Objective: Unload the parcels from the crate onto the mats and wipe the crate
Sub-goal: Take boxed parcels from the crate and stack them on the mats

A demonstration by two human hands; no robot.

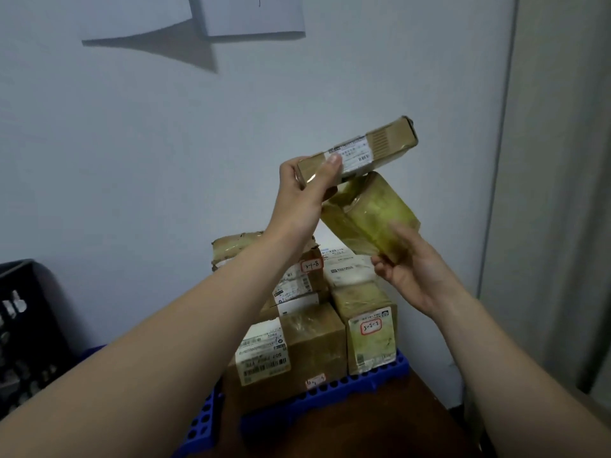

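My left hand (305, 190) grips one end of a long flat cardboard parcel (380, 148) with a white label, held tilted high in front of the wall. Just below it my right hand (413, 262) holds a tape-wrapped yellowish box (370, 214) from underneath, also tilted. Under both hands several labelled cardboard parcels (310, 342) stand stacked on blue perforated mats (363, 381). A black crate (23, 325) shows at the left edge; its inside is mostly hidden.
The stack backs against a pale wall with two paper sheets (251, 14) pinned up high. A brown floor patch (363, 424) lies in front of the mats. A grey panel or door (562, 193) runs down the right side.
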